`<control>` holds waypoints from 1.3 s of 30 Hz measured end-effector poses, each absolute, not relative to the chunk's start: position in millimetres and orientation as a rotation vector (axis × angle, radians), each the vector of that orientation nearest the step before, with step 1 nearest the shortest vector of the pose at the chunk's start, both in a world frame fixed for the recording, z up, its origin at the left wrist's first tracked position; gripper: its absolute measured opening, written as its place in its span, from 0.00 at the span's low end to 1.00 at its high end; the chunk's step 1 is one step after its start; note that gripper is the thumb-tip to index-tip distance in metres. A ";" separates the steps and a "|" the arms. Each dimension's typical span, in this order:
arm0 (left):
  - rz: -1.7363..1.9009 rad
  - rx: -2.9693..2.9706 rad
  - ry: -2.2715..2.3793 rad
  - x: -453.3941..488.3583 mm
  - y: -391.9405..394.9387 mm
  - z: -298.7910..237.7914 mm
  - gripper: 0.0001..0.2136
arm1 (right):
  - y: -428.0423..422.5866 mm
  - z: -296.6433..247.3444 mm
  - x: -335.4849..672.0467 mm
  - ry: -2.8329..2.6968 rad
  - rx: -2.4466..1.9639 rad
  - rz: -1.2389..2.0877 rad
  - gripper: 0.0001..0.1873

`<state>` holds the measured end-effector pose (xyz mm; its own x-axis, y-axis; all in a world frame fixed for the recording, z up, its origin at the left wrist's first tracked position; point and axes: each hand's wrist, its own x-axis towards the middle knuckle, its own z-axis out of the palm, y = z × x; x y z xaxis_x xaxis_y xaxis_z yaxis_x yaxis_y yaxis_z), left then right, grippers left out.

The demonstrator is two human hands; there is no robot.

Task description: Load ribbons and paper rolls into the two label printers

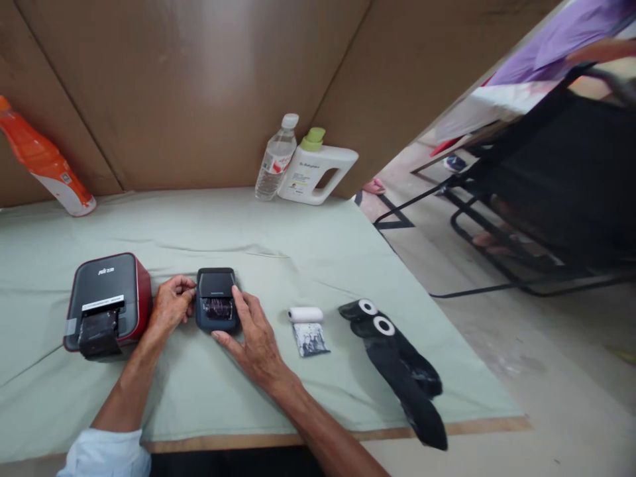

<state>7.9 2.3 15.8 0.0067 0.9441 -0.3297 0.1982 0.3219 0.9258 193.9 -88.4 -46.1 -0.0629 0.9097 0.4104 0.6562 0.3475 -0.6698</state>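
Note:
A small dark blue portable printer lies on the green cloth, with dark printed film showing in its window. My right hand holds its right side, forefinger along the upper edge and thumb at the lower corner. At its left side, my left hand has its fingers curled and pinched together; whatever is between the fingertips is hidden. Left of that hand stands a larger black and red label printer with a black strip hanging from its front slot. Right of my right hand lies a white paper roll with a black-smeared loose end.
Two long black strips with white ring-shaped cores hang over the table's right front edge. At the back stand an orange bottle, a clear water bottle and a white jug against a cardboard wall. A black folding chair stands right.

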 end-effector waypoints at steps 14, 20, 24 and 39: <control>1.148 1.580 1.288 3.1 -4.5 0.3 0.16 | -86.2 -43.3 193.2 -1.779 -1.391 0.426 0.52; 1.057 1.717 1.076 -8.4 3.1 2.4 0.21 | -84.5 -40.9 192.2 -1.787 -1.344 0.415 0.50; 0.981 1.813 0.993 -12.5 3.1 7.4 0.22 | -82.2 -37.4 194.2 -1.807 -1.296 0.422 0.49; 1.027 1.872 1.111 -3.7 6.1 8.7 0.23 | -77.8 -38.6 194.4 -1.700 -1.227 0.400 0.41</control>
